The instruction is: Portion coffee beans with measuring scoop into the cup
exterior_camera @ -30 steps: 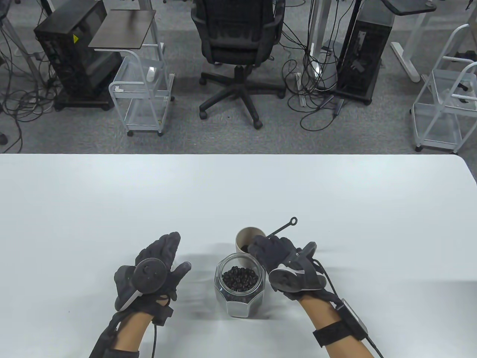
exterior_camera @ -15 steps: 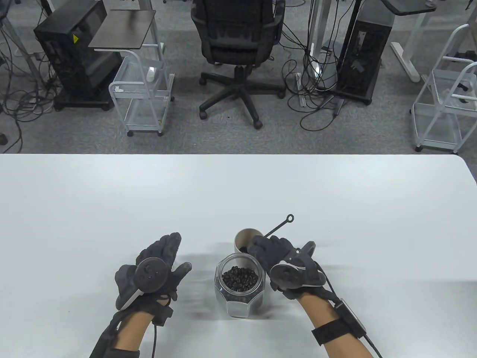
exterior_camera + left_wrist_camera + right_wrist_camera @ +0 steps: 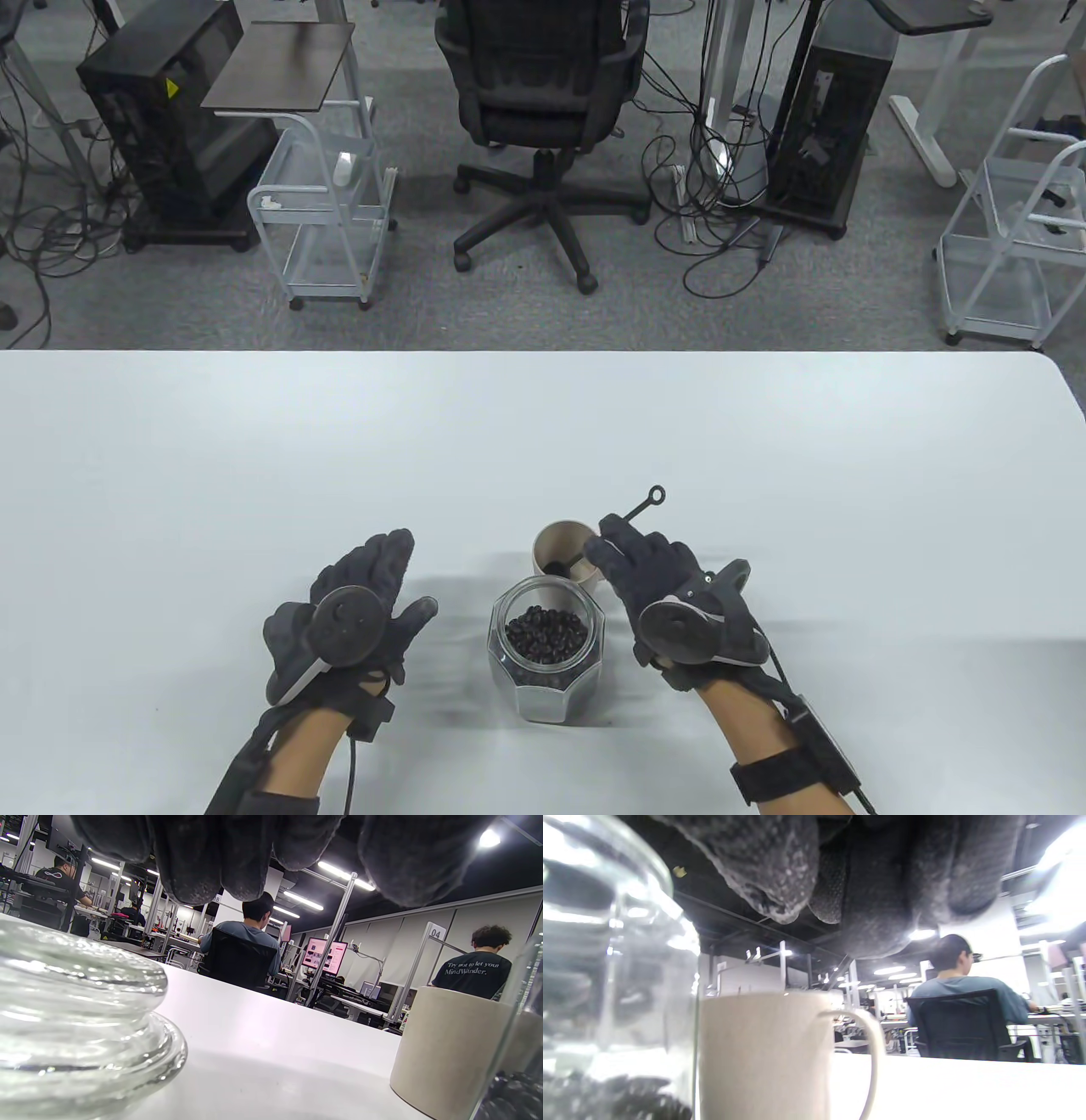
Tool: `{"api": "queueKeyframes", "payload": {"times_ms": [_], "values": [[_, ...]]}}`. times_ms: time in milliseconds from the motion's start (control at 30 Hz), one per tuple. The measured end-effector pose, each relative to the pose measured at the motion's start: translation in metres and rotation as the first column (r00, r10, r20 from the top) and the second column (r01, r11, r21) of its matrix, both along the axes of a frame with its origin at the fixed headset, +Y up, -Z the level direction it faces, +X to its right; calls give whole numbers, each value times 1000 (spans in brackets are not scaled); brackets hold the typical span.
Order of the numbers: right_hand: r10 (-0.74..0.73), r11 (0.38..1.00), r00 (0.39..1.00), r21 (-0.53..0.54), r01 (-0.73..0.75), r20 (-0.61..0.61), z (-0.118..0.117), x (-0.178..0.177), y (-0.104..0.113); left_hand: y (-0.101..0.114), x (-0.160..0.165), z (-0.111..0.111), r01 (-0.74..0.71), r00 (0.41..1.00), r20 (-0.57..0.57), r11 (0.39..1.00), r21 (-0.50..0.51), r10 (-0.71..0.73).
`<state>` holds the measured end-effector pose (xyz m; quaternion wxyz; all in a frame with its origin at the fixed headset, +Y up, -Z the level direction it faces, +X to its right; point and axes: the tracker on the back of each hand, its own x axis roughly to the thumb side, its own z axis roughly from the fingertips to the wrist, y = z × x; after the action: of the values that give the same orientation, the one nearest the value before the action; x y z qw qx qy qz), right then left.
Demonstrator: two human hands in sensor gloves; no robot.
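Observation:
A beige cup (image 3: 553, 536) stands just behind a lidless glass jar (image 3: 546, 658) of dark coffee beans. My right hand (image 3: 624, 552) grips the thin black handle of the measuring scoop (image 3: 638, 505). The scoop's bowl dips inside the cup, and its ring end points up and to the right. My left hand (image 3: 373, 577) lies flat and open to the left of the jar, holding nothing. The left wrist view shows a glass lid (image 3: 80, 1014) on the table under that hand, with the cup (image 3: 445, 1052) to the right. In the right wrist view, the jar (image 3: 606, 984) and cup (image 3: 763, 1056) stand side by side.
The white table (image 3: 543, 424) runs wide to the back, left and right. Beyond its far edge stand an office chair (image 3: 543, 93), a wire cart (image 3: 327, 212) and computer towers on the floor. People sit at desks in the background of the wrist views.
My right hand has shifted right and slightly back with the scoop, so the scoop's bowl now shows inside the cup. The left hand, jar and cup have not moved.

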<state>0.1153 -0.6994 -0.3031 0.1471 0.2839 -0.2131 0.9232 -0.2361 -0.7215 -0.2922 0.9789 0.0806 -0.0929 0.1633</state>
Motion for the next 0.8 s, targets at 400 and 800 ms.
{"api": "queueKeyframes", "payload": {"times_ms": [400, 800], "values": [[-361, 919, 822, 19, 393, 440, 3, 83, -2, 3, -5, 2, -26, 999, -18, 999, 21, 26], [-679, 500, 572, -282, 819, 460, -21, 98, -29, 4, -6, 3, -32, 999, -18, 999, 24, 32]]}}
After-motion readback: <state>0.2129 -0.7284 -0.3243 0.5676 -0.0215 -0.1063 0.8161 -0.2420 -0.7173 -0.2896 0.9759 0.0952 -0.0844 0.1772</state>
